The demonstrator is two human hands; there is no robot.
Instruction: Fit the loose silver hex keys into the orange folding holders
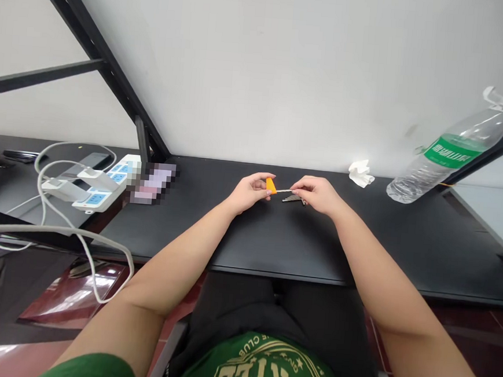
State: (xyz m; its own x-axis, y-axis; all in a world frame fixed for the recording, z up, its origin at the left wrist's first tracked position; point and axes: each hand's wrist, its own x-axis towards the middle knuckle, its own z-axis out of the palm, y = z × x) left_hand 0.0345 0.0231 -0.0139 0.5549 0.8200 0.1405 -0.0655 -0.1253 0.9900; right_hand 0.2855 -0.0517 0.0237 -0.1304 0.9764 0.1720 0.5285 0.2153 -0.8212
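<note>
Left hand: my left hand (251, 193) is closed, thumb and fingers clamped on a small, bright orange, wedge-like piece (271, 185) above the black tabletop (274, 237).
Right hand: my right hand (316, 195) pinches a thin, straight, silvery rod (284, 190) just right of the orange piece — the rod's near end seems to reach it, though I cannot tell whether it goes in.
Metal pieces: slim silvery metal pieces (293, 198) lie bunched right of the orange piece, by my right fingers.
Tissue and bottle: crumpled white tissue (361, 173), then a clear plastic bottle with green label (448, 150), well right of the orange piece.
Power strip: white with blue sockets (108, 183), well left of the orange piece — cables attached.
</note>
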